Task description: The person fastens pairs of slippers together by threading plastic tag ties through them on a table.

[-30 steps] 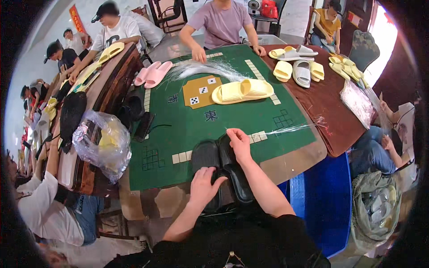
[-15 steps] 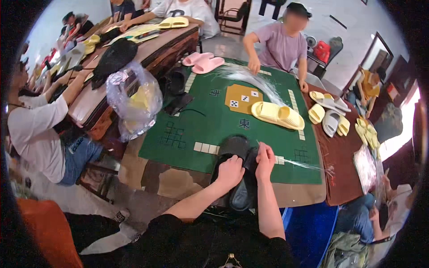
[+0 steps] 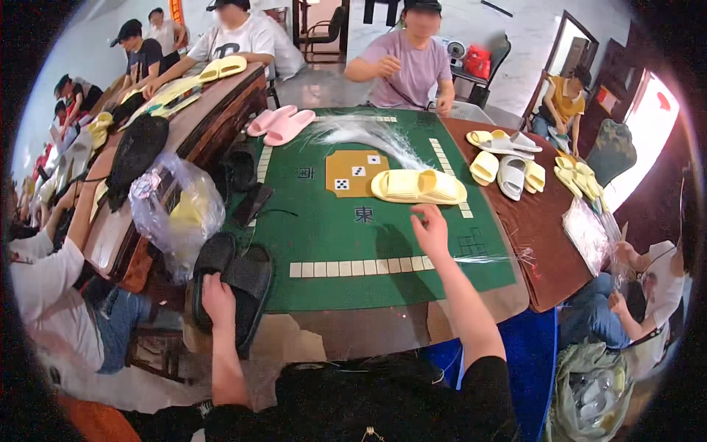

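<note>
A pair of black slippers point(image 3: 255, 274) rests over the table's near left edge, side by side. My left hand point(image 3: 219, 300) is closed on the strap edge of the left one; its fingertips are partly hidden. My right hand point(image 3: 431, 232) reaches forward over the green tabletop, holding nothing I can see, its fingers apart and loosely bent. Just beyond its fingertips lies a pair of pale yellow slippers point(image 3: 394, 186), not visibly touched by them. Behind these spreads a bundle of fine clear strands point(image 3: 368, 134).
Pink slippers point(image 3: 289, 125) lie at the table's far left, with more black footwear point(image 3: 237, 168) nearer. A clear plastic bag point(image 3: 177, 214) hangs at the left. On the right, a brown cloth point(image 3: 549, 254) bears yellow and grey slippers point(image 3: 511, 177). Across the table stands a person point(image 3: 411, 70).
The black slippers have gone from the table's front middle to the near left with my left hand. My right hand has moved forward to the yellow slippers. The view has shifted.
</note>
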The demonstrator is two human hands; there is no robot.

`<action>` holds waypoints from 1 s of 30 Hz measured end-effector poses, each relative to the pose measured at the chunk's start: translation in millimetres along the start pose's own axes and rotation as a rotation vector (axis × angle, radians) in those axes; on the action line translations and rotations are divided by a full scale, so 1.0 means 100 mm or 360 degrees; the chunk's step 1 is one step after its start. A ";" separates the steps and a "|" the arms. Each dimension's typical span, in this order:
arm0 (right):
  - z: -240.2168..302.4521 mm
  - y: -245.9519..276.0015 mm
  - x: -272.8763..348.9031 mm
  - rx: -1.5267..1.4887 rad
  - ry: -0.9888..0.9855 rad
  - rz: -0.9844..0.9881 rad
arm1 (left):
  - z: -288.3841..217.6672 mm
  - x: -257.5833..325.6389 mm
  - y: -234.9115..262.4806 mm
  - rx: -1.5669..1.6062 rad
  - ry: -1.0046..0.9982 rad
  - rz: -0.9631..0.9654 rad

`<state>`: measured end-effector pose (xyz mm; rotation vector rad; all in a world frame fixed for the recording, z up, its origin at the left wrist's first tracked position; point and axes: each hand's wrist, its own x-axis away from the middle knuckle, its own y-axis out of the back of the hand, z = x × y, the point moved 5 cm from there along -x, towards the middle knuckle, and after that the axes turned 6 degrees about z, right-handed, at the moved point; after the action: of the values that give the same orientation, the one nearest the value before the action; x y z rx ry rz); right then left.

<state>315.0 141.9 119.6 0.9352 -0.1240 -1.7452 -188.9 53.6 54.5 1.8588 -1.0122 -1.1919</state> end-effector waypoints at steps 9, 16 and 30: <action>-0.88 -0.63 -0.78 -0.0672 -0.0753 0.0116 | 0.04 0.12 -0.09 0.0042 0.0114 -0.0005; -1.09 -0.63 -0.43 -0.0420 -0.0884 -0.0060 | -0.03 0.03 -0.18 0.0137 0.0078 0.0046; 0.74 -0.04 0.98 0.0406 0.0162 0.0766 | -0.77 0.23 0.56 -0.0041 -0.0024 -0.0048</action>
<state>256.1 34.6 116.8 1.0730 -0.4750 -1.2516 -124.1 18.6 119.8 1.8537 -0.9759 -1.2324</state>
